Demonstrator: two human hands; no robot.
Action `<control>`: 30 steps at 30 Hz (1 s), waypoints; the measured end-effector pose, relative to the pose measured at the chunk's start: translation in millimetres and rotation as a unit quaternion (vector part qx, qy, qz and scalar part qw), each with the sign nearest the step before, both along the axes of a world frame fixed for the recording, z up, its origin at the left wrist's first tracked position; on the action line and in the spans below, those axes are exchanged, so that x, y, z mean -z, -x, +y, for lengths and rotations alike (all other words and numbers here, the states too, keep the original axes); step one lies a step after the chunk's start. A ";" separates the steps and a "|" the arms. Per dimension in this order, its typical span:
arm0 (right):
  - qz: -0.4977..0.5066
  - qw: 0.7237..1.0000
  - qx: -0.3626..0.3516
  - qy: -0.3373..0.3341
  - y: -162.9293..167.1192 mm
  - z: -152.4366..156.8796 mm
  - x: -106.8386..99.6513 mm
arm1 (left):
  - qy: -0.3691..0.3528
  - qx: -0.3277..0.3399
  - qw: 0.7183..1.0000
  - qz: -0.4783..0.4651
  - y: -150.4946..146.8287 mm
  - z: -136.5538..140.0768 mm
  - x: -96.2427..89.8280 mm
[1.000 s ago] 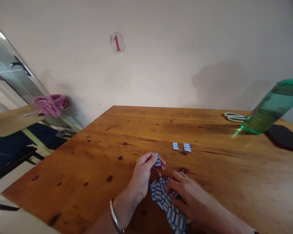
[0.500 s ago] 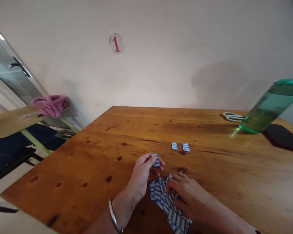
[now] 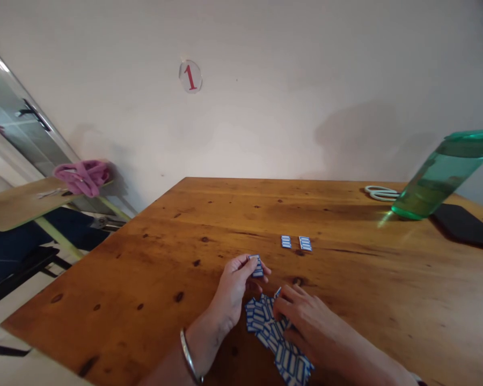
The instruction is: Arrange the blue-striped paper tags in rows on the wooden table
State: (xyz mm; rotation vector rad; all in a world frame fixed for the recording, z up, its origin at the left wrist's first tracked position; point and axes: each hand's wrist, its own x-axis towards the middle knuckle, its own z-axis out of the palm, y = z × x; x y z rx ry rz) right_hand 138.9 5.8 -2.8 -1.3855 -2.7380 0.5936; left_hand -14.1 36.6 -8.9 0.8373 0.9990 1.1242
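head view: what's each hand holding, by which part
Left hand: small rectangular blue-white card, by its left side. Right hand, over blue-white card pile: cannot tell.

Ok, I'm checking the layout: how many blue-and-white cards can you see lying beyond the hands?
2: a left card and a right card, side by side on the table. More may be hidden underneath.

Far right: a transparent green bottle (image 3: 443, 174) stands between a looped white cable (image 3: 380, 199), left, and a flat black rectangular object (image 3: 465, 225), right. Far left: a fuzzy pink cloth (image 3: 82, 178) lies on a pale wooden-topped side desk (image 3: 12, 205).
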 end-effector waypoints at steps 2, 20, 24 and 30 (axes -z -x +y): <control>0.001 1.000 0.001 -0.021 0.1 -1.0 4.6 | 0.008 0.001 1.000 -0.001 -0.3 -0.2 -1.0; 0.251 0.961 0.109 0.050 -1.7 4.0 13.3 | 0.054 0.005 0.997 -0.060 -3.1 -3.6 -5.8; 0.380 0.895 0.192 0.136 -0.3 10.8 15.2 | 0.062 0.002 0.996 -0.070 -3.9 -3.5 -4.7; 0.579 0.710 0.268 0.298 -2.4 12.8 16.4 | 0.067 0.007 0.993 -0.094 -5.7 -4.3 -4.1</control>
